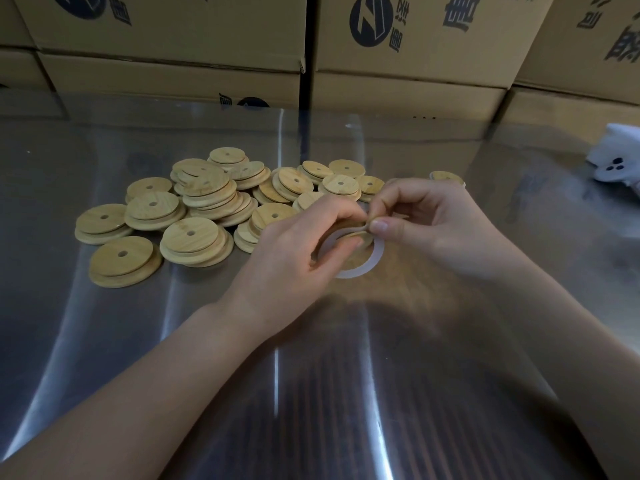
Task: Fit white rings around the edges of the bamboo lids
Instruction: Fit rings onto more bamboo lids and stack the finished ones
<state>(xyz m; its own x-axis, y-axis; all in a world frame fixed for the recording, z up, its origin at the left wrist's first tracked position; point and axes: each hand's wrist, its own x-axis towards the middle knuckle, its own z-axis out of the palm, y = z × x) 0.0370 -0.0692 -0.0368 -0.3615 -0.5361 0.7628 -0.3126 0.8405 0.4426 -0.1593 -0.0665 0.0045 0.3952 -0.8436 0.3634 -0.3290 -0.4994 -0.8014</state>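
Left hand [304, 247] grips bamboo lid [362, 255]; right hand [427, 225] pinches white ring [356, 273] at lid's far edge. Lid pile [207, 202] just left.

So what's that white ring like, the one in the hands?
The white ring is a thin, flat, bendy-looking loop, maybe rubber. It sits partly over a bamboo lid, with its near side hanging loose off the edge. The right hand pinches its far part, and the left hand grips the lid.

Dim, glare streaks, warped edges
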